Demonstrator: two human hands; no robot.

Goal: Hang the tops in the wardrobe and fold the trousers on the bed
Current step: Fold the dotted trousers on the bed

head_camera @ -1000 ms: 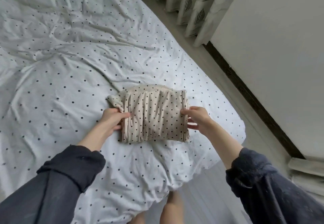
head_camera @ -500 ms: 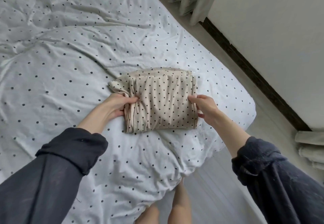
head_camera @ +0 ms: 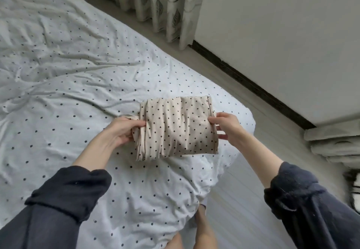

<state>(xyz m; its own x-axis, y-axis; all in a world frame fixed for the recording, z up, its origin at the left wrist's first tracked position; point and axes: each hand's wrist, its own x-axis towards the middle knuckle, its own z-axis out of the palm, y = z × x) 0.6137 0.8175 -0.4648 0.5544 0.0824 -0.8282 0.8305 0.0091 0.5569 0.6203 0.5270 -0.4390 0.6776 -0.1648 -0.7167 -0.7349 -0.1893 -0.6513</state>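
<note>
We see the folded trousers (head_camera: pixel 176 128) on the bed (head_camera: pixel 68 96), long axis left to right between our hands. The left hand (head_camera: pixel 121 131) pinches the left end; the right hand (head_camera: pixel 227 126) seems clamped on the right edge.

Bed (head_camera: pixel 64 96): covered by a rumpled white sheet with small dark dots, creased across its width. Lying on it, near the corner closest to the floor: one folded pair of trousers (head_camera: pixel 175 130), beige with dark dots, a compact rectangle.
</note>
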